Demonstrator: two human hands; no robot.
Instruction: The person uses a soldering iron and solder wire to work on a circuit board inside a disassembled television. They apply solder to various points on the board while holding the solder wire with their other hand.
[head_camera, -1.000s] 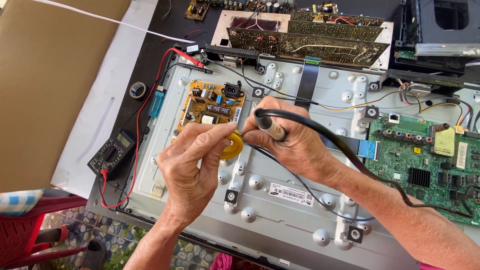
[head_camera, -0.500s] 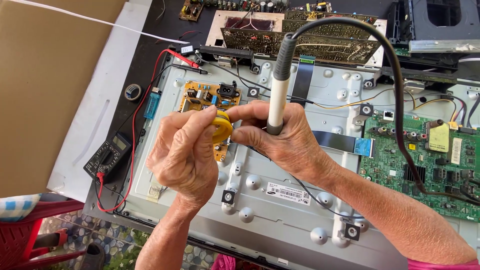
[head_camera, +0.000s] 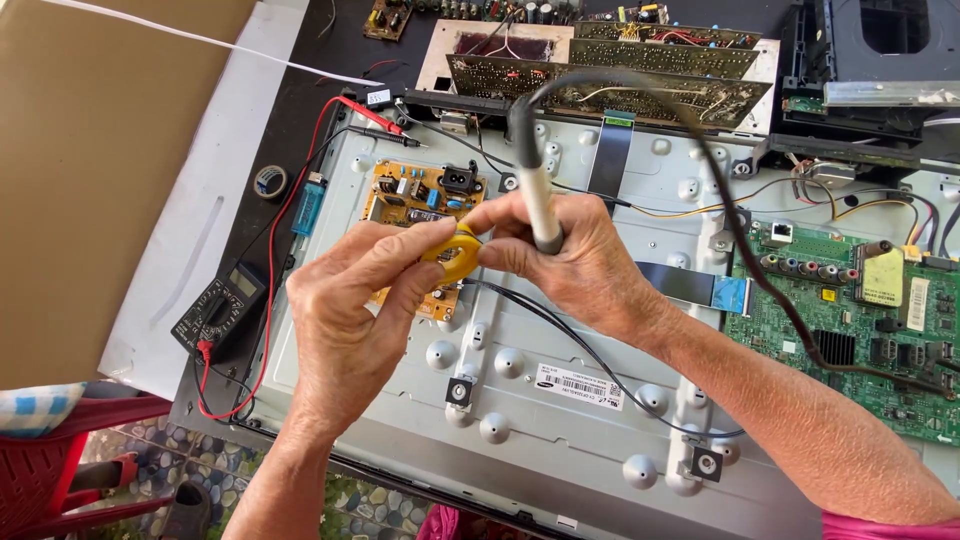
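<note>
From the head camera, the left hand (head_camera: 350, 320) pinches a small round yellow tin (head_camera: 458, 253) between thumb and fingers, closed firmly on it just above the orange power supply board (head_camera: 420, 215) on the grey metal back panel (head_camera: 560, 400) of an opened flat screen, while the right hand (head_camera: 580, 265) is wrapped tight around the pale handle of a soldering iron (head_camera: 537, 195), its tip hidden at the tin. The likely risk is a burn or a slip: the hot tip works right beside the left fingertips, and the iron's black cord (head_camera: 740, 240) loops over the green main board (head_camera: 860, 330), so a tug could jerk the tip onto skin or components. A black multimeter (head_camera: 222, 305) with red leads lies well apart on the left.
</note>
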